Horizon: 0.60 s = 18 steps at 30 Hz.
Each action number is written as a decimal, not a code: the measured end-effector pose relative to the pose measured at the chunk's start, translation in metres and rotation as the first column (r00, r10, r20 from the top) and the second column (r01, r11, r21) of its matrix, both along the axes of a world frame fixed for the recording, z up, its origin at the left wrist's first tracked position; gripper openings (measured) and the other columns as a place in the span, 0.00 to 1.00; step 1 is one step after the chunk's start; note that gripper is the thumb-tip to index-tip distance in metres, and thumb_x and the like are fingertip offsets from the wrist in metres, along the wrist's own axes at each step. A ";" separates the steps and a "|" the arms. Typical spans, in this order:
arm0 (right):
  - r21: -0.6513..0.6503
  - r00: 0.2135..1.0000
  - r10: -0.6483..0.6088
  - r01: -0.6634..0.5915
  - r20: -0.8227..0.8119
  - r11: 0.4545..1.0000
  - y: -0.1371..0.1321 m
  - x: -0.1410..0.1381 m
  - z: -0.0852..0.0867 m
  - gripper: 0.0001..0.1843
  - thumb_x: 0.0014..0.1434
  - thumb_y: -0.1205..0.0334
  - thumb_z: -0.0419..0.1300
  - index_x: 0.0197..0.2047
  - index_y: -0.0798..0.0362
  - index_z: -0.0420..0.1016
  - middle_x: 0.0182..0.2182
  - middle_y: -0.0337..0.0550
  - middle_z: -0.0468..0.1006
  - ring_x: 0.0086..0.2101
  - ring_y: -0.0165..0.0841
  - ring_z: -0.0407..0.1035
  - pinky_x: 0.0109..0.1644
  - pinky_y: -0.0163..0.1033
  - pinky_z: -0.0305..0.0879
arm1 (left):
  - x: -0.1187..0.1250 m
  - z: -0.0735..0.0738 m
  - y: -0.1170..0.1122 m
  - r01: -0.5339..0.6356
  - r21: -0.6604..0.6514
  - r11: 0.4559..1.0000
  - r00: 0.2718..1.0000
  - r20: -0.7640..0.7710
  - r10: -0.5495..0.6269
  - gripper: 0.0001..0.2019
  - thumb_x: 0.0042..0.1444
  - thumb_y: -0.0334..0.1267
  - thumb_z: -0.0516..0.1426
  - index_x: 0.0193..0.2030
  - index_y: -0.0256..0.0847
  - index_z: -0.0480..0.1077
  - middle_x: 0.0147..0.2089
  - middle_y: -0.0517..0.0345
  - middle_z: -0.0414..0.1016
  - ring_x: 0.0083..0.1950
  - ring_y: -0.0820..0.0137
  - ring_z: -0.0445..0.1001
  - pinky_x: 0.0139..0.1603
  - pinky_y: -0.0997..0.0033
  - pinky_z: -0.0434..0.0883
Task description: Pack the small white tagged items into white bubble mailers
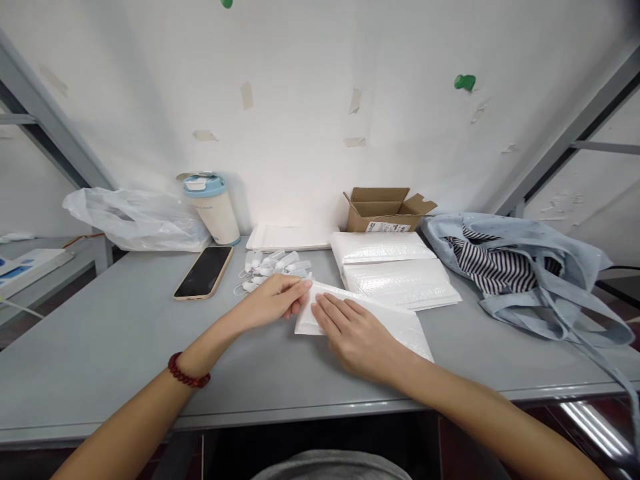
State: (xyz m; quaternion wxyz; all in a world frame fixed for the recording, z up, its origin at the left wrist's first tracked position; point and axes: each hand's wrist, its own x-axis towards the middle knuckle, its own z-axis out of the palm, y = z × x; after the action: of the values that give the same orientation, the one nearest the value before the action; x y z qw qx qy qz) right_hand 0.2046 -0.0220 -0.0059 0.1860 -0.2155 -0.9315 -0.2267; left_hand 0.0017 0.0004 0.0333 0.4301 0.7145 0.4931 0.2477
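Observation:
A white bubble mailer [400,325] lies on the grey table in front of me. My left hand [280,297] pinches its upper left corner between thumb and fingers. Flat on the mailer's face rests my right hand [355,333], its fingers stretched out side by side. Just beyond my left hand is a loose heap of small white tags with loops [275,263]. A stack of more white bubble mailers [400,277] lies behind the one I touch, to the right.
A phone [204,272], a tumbler [215,210] and a plastic bag [135,220] are at the left. Along the wall are a flat white stack [290,237] and an open cardboard box [385,210]. A blue fabric bag [530,267] with straps occupies the right side of the table [125,360].

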 end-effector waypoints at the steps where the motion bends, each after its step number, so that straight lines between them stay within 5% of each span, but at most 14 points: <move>1: -0.010 1.000 -0.002 0.002 -0.001 1.000 0.001 0.000 0.000 0.22 0.58 0.75 0.45 0.54 0.71 0.66 0.51 0.65 0.72 0.52 0.48 0.67 0.50 0.48 0.68 | -0.001 0.000 0.000 0.017 0.015 1.000 1.000 -0.010 -0.017 0.17 0.60 0.47 0.48 0.25 0.39 0.64 0.21 0.64 0.65 0.22 0.75 0.64 0.25 0.75 0.62; 7: -0.073 1.000 -0.008 0.007 -0.017 0.997 0.002 0.000 0.003 0.21 0.58 0.75 0.44 0.53 0.70 0.66 0.48 0.63 0.74 0.51 0.46 0.68 0.49 0.47 0.69 | -0.014 -0.002 0.000 0.171 0.169 0.971 0.963 -0.238 -0.129 0.11 0.60 0.38 0.48 0.44 0.43 0.70 0.34 0.60 0.72 0.31 0.72 0.69 0.33 0.73 0.67; 11: -0.078 0.999 -0.004 0.001 -0.041 0.997 0.002 0.002 0.005 0.22 0.58 0.77 0.44 0.54 0.69 0.65 0.49 0.63 0.73 0.51 0.45 0.68 0.48 0.46 0.70 | -0.016 -0.007 0.002 0.250 0.438 0.864 0.935 -0.342 -0.097 0.14 0.58 0.34 0.52 0.50 0.46 0.69 0.48 0.54 0.69 0.42 0.68 0.70 0.42 0.69 0.68; 18: -0.049 0.995 0.011 -0.016 -0.099 0.999 0.005 0.005 0.015 0.18 0.59 0.75 0.43 0.49 0.65 0.68 0.42 0.57 0.77 0.44 0.40 0.71 0.41 0.43 0.71 | -0.005 -0.029 0.008 0.266 0.705 0.657 0.954 -0.289 -0.077 0.15 0.60 0.28 0.47 0.47 0.42 0.72 0.54 0.48 0.70 0.55 0.64 0.66 0.53 0.61 0.67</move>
State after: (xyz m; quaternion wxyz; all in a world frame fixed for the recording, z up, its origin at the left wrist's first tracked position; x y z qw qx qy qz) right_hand 0.2096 -0.0165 0.0091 0.2279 -0.2247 -0.9280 -0.1910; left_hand -0.0031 0.0088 0.0042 0.0656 0.8943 0.3278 0.2975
